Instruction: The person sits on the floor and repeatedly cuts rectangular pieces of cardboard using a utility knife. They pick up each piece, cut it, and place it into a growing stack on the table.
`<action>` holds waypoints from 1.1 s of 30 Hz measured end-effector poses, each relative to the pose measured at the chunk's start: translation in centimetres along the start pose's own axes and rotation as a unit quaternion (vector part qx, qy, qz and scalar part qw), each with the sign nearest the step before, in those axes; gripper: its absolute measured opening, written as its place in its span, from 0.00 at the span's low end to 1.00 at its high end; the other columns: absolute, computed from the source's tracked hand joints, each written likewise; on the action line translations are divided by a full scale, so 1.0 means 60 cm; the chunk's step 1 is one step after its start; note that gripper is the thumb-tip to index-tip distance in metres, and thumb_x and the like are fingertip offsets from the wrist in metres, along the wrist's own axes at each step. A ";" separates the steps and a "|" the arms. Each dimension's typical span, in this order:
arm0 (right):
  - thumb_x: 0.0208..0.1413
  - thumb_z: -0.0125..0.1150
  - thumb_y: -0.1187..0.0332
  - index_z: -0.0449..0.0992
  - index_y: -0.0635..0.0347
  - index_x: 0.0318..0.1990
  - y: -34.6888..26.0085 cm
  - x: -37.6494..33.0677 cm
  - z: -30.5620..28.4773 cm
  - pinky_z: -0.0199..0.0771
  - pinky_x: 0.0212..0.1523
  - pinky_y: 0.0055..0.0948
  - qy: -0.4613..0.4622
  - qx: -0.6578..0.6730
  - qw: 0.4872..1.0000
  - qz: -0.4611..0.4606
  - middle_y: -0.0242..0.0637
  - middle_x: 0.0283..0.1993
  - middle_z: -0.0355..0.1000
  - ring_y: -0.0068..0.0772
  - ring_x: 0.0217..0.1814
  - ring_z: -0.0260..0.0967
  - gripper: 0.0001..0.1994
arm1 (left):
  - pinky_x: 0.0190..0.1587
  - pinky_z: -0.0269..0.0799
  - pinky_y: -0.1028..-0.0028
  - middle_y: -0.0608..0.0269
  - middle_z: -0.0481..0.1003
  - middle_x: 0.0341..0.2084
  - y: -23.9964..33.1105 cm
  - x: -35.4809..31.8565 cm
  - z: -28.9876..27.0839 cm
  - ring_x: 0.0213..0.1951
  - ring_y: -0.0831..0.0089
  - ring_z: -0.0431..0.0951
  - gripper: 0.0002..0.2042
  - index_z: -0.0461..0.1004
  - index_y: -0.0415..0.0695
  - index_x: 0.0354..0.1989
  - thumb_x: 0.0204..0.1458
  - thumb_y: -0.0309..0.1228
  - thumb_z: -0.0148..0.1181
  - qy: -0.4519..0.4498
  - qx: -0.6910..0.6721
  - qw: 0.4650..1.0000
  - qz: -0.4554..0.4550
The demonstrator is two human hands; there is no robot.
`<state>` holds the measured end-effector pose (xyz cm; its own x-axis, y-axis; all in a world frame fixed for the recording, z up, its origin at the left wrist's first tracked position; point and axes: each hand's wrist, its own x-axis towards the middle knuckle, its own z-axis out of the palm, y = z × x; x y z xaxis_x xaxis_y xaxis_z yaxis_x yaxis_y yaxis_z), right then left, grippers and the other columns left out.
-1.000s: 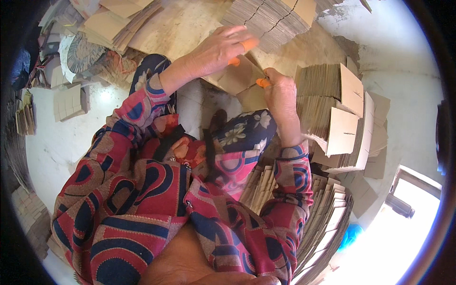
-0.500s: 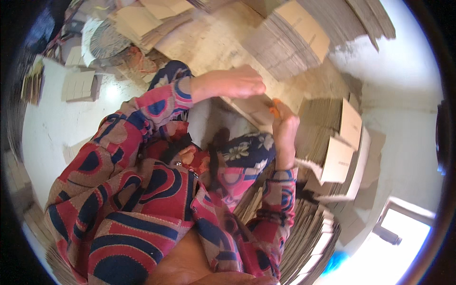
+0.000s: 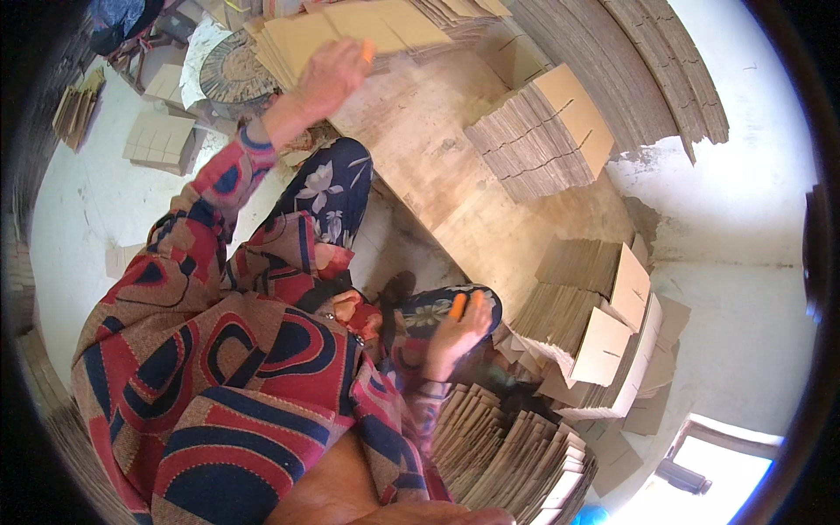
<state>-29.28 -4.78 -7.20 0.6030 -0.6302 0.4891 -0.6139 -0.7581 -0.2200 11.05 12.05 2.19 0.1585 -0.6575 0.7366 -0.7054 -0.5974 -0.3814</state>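
My left hand (image 3: 331, 80) is stretched to the far left, at the near edge of a tan cardboard sheet (image 3: 385, 31) lying over a fanned pile. Its fingers are closed at that edge, though the grip itself is partly hidden. An orange finger cover (image 3: 368, 50) sits on one of its digits. Back over my right knee, my right hand (image 3: 458, 337) is empty with its fingers loosely apart, and it wears another orange finger cover (image 3: 458, 305). Between my hands lies a worn wooden board (image 3: 429, 166).
A slotted cardboard stack (image 3: 534, 140) stands on the board's far side. More stacks (image 3: 582, 302) lean at the right by the wall (image 3: 726, 306). Cardboard strips (image 3: 503, 451) crowd beside my right arm. A round dark disc (image 3: 236, 66) and a small stack (image 3: 160, 140) lie at left.
My hands were close together over the board with a cardboard piece between them. The left has moved far left to the sheets; the right has drawn back to my knee. The view has shifted.
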 end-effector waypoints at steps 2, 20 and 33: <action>0.57 0.59 0.67 0.76 0.63 0.45 -0.031 -0.032 0.006 0.66 0.53 0.42 -0.044 -0.038 0.998 0.011 0.43 0.46 0.75 0.44 0.50 0.70 0.12 | 0.39 0.71 0.66 0.58 0.74 0.29 -0.044 -0.021 0.047 0.38 0.66 0.74 0.17 0.72 0.34 0.41 0.40 0.26 0.56 -0.063 0.043 0.996 -0.035; 0.59 0.57 0.55 0.71 0.56 0.54 0.227 0.138 -0.186 0.59 0.59 0.51 0.094 -0.325 0.936 0.097 0.44 0.55 0.70 0.46 0.59 0.64 0.21 | 0.23 0.69 0.60 0.49 0.73 0.18 0.169 -0.068 0.020 0.23 0.51 0.75 0.15 0.74 0.42 0.27 0.53 0.43 0.59 -0.219 -0.304 0.927 -0.021; 0.59 0.55 0.53 0.73 0.69 0.39 0.298 0.176 -0.223 0.75 0.35 0.45 -0.132 -0.235 0.949 0.162 0.54 0.33 0.74 0.55 0.35 0.74 0.21 | 0.35 0.70 0.58 0.49 0.75 0.22 0.226 -0.138 0.035 0.29 0.50 0.76 0.12 0.73 0.38 0.23 0.48 0.35 0.62 -0.324 -0.365 0.873 0.031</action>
<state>-40.72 -22.75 5.31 0.4122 -0.8846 0.2180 -0.9110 -0.3975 0.1094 1.64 8.44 -10.27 0.2950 -0.9407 0.1675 -0.9410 -0.2557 0.2215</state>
